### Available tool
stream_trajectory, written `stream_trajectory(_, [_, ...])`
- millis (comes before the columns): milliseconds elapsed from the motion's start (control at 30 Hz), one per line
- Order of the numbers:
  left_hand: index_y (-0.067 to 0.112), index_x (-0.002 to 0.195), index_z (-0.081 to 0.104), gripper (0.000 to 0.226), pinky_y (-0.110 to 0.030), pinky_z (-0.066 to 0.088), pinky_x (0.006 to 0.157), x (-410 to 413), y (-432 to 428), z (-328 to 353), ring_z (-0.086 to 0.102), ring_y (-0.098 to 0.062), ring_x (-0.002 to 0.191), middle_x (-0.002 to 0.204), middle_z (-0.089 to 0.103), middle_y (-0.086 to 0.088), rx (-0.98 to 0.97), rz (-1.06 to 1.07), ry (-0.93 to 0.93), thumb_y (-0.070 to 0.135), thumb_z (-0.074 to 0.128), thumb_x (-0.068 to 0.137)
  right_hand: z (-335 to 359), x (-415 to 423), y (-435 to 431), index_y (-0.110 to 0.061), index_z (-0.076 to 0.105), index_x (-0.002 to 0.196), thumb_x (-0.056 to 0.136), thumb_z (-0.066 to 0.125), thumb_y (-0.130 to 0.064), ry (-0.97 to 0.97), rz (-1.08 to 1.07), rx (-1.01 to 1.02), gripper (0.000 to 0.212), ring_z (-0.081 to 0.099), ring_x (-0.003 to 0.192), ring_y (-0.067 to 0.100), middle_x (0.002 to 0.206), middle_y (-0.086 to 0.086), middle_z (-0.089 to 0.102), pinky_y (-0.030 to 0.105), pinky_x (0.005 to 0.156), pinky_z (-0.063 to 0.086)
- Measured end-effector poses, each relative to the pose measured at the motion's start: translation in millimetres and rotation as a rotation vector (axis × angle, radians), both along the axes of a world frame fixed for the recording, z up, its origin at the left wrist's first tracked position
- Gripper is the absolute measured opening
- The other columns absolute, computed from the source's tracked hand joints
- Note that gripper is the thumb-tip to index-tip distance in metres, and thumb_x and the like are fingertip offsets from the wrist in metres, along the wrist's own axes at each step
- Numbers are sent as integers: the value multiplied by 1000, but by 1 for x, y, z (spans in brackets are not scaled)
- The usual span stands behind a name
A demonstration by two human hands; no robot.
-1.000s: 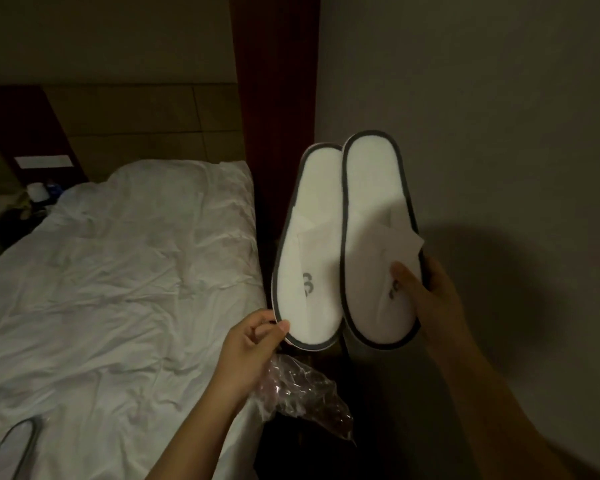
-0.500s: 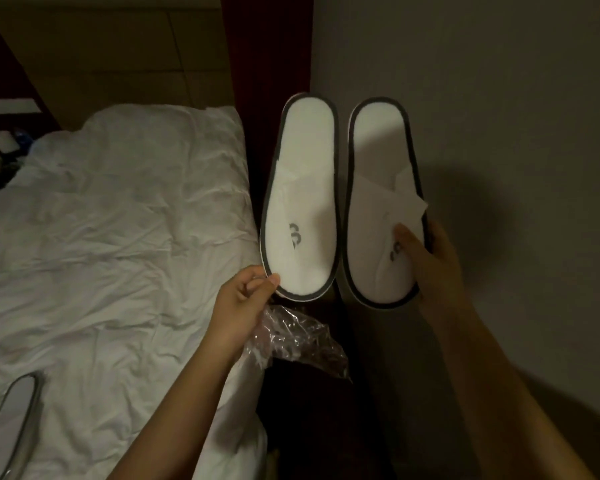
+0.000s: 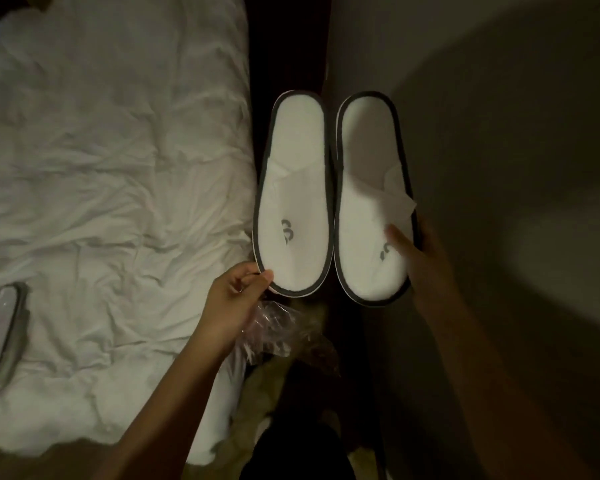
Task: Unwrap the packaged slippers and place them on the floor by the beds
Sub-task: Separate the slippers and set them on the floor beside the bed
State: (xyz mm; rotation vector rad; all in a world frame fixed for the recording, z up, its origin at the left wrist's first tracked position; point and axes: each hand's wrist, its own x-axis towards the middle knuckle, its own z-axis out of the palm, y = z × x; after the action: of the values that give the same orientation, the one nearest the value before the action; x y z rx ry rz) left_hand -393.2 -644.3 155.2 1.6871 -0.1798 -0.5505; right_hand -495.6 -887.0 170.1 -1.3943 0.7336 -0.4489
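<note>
Two white slippers with dark grey trim hang side by side in the gap between the bed and the wall. My left hand (image 3: 234,299) pinches the toe rim of the left slipper (image 3: 297,188), and crumpled clear plastic wrap (image 3: 278,332) hangs from the same hand. My right hand (image 3: 420,268) grips the right slipper (image 3: 368,188) at its toe end, thumb on the upper and fingers behind. Each upper bears a small grey logo. A white paper piece sticks out of the right slipper's opening.
A bed (image 3: 111,188) with a rumpled white duvet fills the left side. Another wrapped slipper (image 3: 4,337) lies on it near the left edge. A plain wall (image 3: 506,168) stands on the right. The narrow gap below the slippers is dark.
The view has tilted down, so the headboard has left the frame. The slippers have drawn apart from overlapping to lying side by side. Both hands keep their hold.
</note>
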Motion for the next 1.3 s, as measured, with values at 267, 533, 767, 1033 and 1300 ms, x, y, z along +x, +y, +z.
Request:
stream_trajectory(267, [25,73,68,24,-8,41,41,-3,-16,-99,59,4,43,52,68,12,116,16,130,10,63,91,-118,-2,-15,-26,59,126,87,68,-27,172,-32,131,41,67,101,10,113,-7,69,25,73,55])
stream_trajectory(533, [21,92,72,9,-30,57,67,-9,-15,-220,71,-13,75,82,76,-1,296,28,234,27,67,88,-233,-4,-13,-30,61,117,87,69,-22,265,-44,214,32,69,88,-2,100,-18,72,14,64,54])
stream_trajectory(767, [23,86,67,3,-14,42,41,-14,-16,-350,52,-1,43,53,63,9,338,54,387,23,67,89,-363,-12,-8,-36,59,122,69,76,-41,366,-68,302,56,68,93,-1,111,-15,68,18,68,55])
stream_trajectory(1033, [29,86,64,10,-14,42,36,-12,-21,-530,55,5,39,69,61,2,352,83,574,20,65,90,-538,-10,-9,-39,60,118,71,75,-40,458,-78,341,50,67,100,8,114,-13,67,29,81,54])
stream_trajectory(1300, [32,85,66,10,-14,45,39,-23,-8,-698,63,5,47,57,70,19,397,95,628,24,66,89,-712,-15,0,-21,54,132,88,66,-22,511,-25,339,46,65,92,-1,117,-9,64,14,67,54])
